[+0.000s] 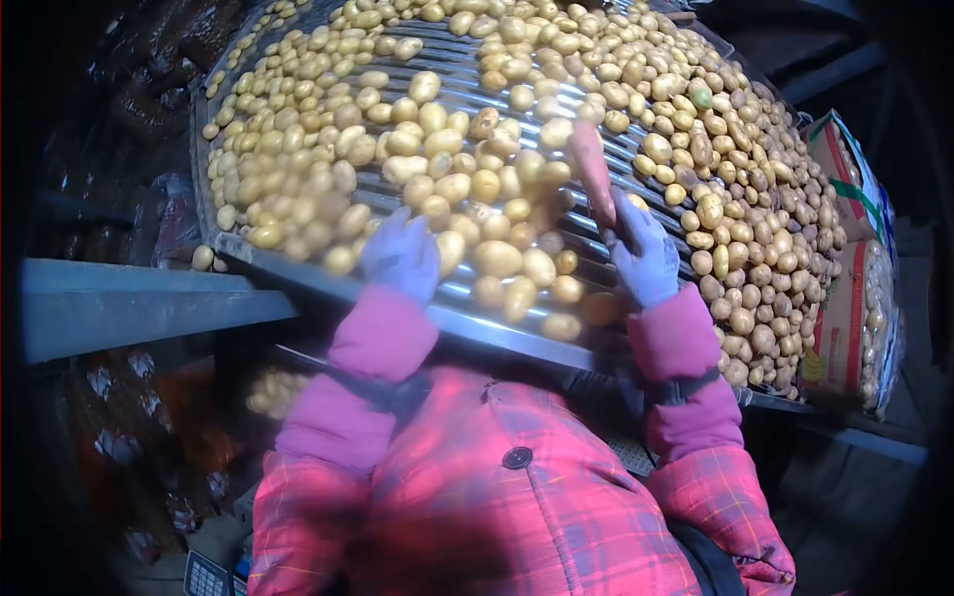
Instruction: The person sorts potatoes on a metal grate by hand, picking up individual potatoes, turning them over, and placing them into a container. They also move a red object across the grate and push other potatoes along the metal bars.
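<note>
My left hand point(400, 256), in a pale glove, rests at the front edge of a slatted metal table point(517, 343), its blurred fingers a little apart beside yellow potatoes point(497, 258). Nothing shows in its grasp. Further right, my right hand point(646, 253), gloved too, is closed round the lower, dark end of a long pink object point(590, 167). This object points up and away over the slats; what it is cannot be made out clearly. Potatoes lie between both hands, and those at the left are smeared by motion.
A dense heap of potatoes point(760, 243) covers the right side. Filled bags with red panels point(840, 313) stand beyond it. A metal beam point(149, 303) meets the table at the left. Below left is a keypad device point(207, 576).
</note>
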The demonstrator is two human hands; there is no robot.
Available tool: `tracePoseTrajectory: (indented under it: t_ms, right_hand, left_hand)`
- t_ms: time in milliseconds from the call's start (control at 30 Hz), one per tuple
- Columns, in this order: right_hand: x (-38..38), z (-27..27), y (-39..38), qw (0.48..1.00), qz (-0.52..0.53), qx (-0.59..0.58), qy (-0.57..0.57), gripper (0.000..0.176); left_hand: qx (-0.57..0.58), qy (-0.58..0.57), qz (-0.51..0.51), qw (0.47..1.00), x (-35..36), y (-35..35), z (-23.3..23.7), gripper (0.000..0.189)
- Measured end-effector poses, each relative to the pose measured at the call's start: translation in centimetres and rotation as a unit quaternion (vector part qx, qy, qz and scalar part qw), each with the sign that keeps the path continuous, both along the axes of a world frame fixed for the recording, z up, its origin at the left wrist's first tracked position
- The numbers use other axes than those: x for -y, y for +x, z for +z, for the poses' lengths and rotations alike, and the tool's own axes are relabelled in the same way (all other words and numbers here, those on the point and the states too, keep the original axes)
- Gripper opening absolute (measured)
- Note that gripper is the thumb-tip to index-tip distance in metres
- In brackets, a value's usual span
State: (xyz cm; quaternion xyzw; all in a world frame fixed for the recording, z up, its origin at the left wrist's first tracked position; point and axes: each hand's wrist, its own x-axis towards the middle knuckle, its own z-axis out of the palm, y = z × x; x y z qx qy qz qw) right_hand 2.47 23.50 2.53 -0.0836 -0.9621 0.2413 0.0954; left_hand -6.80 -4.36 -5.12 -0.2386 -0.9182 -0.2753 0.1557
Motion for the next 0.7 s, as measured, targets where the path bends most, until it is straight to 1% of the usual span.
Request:
tracePoseTrajectory:
  t_ms: [33,67,100,167,200,267,300,333,367,433,500,567,633,700]
  right_hand:
    - [1.1,1.1,0.4,0.999,0.031,0.011,0.033,0.047]
    - [3.0,2.2,0.9,0.99,0.127,0.019,0.051,0.05]
    - [5.1,2.8,1.1,0.972,0.221,0.026,0.07,0.054]
    - [7.6,-0.4,1.4,0.944,0.263,0.055,0.193,0.065]
    - [7.9,-0.9,0.6,0.943,0.265,0.053,0.195,0.065]
    - [7.8,-1.7,-2.2,0.946,0.237,-0.039,0.217,0.042]
    - [7.6,-2.3,-3.7,0.947,0.236,-0.044,0.215,0.042]
    - [7.2,-2.8,-5.5,0.951,0.192,-0.061,0.235,0.038]
    - [6.4,-3.2,-7.2,0.953,0.147,-0.078,0.255,0.035]
    - [4.6,-3.6,-10.6,0.976,0.063,-0.074,0.194,0.028]
    - [1.7,-1.9,-11.4,0.979,-0.009,-0.032,0.202,0.024]
    - [-1.2,1.0,-10.5,0.986,-0.047,0.074,0.14,0.028]
    - [-6.3,0.1,-8.3,0.988,-0.03,0.073,0.134,0.035]
    - [-9.5,1.1,-3.7,0.989,-0.102,0.074,0.08,0.046]
  left_hand:
    - [0.001,0.01,-0.009,1.0,0.0,0.1,-0.1,0.027]
    - [0.003,0.014,-0.03,0.999,0.3,-0.1,-0.5,0.034]
    - [0.002,0.02,-0.032,0.999,0.4,-0.1,-0.8,0.034]
    - [-0.045,-0.001,-0.034,0.998,0.5,0.0,-0.8,0.036]
    - [-0.047,0.001,-0.032,0.998,0.4,0.0,-0.6,0.036]
    - [0.006,0.017,-0.012,1.0,0.0,0.0,0.2,0.035]
    - [0.032,0.022,-0.005,0.999,-0.1,0.0,0.6,0.034]
    - [-0.046,0.023,0.0,0.999,-0.3,0.0,0.1,0.032]
    - [-0.053,0.02,0.0,0.998,-0.4,0.0,0.1,0.032]
    - [-0.026,0.001,-0.012,1.0,-0.4,0.0,0.4,0.032]
    - [-0.028,-0.011,-0.013,0.999,-0.3,0.1,0.7,0.032]
    - [-0.03,-0.016,-0.004,0.999,-0.5,0.1,0.7,0.032]
    - [-0.025,-0.004,-0.01,1.0,-0.6,0.1,0.9,0.032]
    - [-0.018,0.01,-0.016,1.0,-0.5,0.0,0.9,0.032]
